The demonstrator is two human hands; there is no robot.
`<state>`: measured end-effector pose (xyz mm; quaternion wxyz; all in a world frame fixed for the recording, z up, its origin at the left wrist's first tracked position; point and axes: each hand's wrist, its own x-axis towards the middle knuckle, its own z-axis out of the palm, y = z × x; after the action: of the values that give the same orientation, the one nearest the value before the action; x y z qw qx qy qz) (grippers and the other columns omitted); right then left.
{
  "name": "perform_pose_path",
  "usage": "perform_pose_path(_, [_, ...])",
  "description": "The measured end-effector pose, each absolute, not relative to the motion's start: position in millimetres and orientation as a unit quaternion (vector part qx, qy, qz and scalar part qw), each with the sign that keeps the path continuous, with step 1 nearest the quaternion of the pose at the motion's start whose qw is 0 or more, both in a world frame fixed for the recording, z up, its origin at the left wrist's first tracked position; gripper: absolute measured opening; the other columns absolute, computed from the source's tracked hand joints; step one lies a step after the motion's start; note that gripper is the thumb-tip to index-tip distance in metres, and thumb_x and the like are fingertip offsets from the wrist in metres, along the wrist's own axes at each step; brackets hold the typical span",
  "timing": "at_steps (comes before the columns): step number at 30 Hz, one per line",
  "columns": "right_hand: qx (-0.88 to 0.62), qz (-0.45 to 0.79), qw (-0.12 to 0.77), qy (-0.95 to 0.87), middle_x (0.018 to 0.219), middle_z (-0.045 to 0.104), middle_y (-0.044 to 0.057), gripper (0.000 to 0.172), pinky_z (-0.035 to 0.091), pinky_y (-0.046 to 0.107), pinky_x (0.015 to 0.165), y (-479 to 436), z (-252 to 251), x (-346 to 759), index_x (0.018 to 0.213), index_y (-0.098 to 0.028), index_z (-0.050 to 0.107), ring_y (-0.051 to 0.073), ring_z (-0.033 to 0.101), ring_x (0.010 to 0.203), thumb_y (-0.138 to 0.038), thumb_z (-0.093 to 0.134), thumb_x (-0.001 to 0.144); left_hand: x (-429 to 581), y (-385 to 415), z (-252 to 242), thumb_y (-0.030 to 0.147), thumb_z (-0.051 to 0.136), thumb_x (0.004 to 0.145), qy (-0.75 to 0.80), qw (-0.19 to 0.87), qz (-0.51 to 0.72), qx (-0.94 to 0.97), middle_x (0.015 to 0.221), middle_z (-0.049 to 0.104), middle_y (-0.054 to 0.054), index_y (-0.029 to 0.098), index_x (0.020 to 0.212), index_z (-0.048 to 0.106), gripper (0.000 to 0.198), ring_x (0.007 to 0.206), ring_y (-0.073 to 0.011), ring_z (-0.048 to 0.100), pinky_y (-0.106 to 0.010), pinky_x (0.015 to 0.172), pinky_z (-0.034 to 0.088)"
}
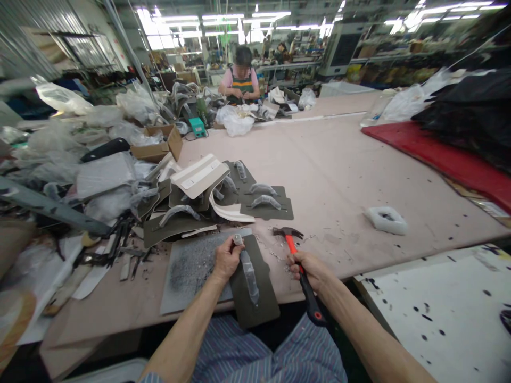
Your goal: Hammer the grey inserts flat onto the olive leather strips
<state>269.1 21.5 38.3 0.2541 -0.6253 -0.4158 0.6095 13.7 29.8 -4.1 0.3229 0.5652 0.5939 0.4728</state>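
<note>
My right hand (309, 270) is wrapped around the red and black handle of a claw hammer (291, 242), its steel head just above the table. My left hand (227, 259) is closed, pinching a small pale cylindrical piece (238, 240) at the upper end of a plastic-wrapped handle (249, 276). That handle lies along a dark olive panel (265, 284), which overhangs the front edge of the table. Under the panel's left side is a worn grey slab (183, 276) speckled with dark marks. What the pale piece rests on is hidden by my fingers.
Stacked panels with wrapped handles (267, 205) lie ahead. Loose tools (128, 255) and plastic bags crowd the left. A white block (386, 220) sits to the right, before a red board (439, 149). Across the table (319, 159), a person (241, 80) works.
</note>
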Motion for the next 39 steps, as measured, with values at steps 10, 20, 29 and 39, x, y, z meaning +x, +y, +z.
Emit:
perform_pose_path(10, [-0.539, 0.193, 0.148, -0.807, 0.066, 0.058, 0.003, 0.026, 0.027, 0.028, 0.052, 6, 114, 227, 0.092, -0.02, 0.054, 0.015, 0.05, 0.054, -0.038, 0.037, 0.1, 15, 27, -6, 0.023, 0.063, 0.081, 0.596, 0.292, 0.447, 0.6, 0.083, 0.076, -0.003, 0.022, 0.093, 0.074, 0.016, 0.076, -0.0213, 0.068, -0.03, 0.073, 0.049])
perform_pose_path(20, [-0.555, 0.125, 0.38, -0.729, 0.061, 0.05, 0.0, 0.03, 0.029, 0.027, 0.052, 10, 155, 219, 0.086, -0.023, 0.047, 0.014, 0.045, 0.051, -0.039, 0.029, 0.103, 14, 28, -9, 0.023, 0.061, 0.083, 0.585, 0.31, 0.455, 0.595, 0.088, 0.076, -0.003, 0.023, 0.094, 0.073, 0.016, 0.081, -0.021, 0.068, -0.03, 0.077, 0.049])
perform_pose_path(29, [-0.611, 0.205, 0.045, -0.763, 0.077, 0.067, 0.005, 0.032, 0.033, 0.028, 0.06, 17, 66, 263, 0.1, -0.019, 0.059, 0.019, 0.061, 0.068, -0.037, 0.032, 0.105, 13, 27, -12, 0.022, 0.061, 0.08, 0.586, 0.295, 0.456, 0.602, 0.086, 0.077, -0.004, 0.023, 0.099, 0.074, 0.023, 0.081, -0.022, 0.07, -0.03, 0.075, 0.05])
perform_pose_path(39, [-0.667, 0.112, 0.181, -0.714, 0.125, 0.061, 0.019, 0.038, 0.046, 0.039, 0.098, 15, 47, 237, 0.129, -0.011, 0.055, 0.028, 0.059, 0.115, -0.034, 0.049, 0.098, 12, 30, -12, 0.029, 0.068, 0.076, 0.582, 0.295, 0.477, 0.589, 0.084, 0.077, -0.003, 0.023, 0.091, 0.075, 0.018, 0.078, -0.0228, 0.071, -0.031, 0.075, 0.054])
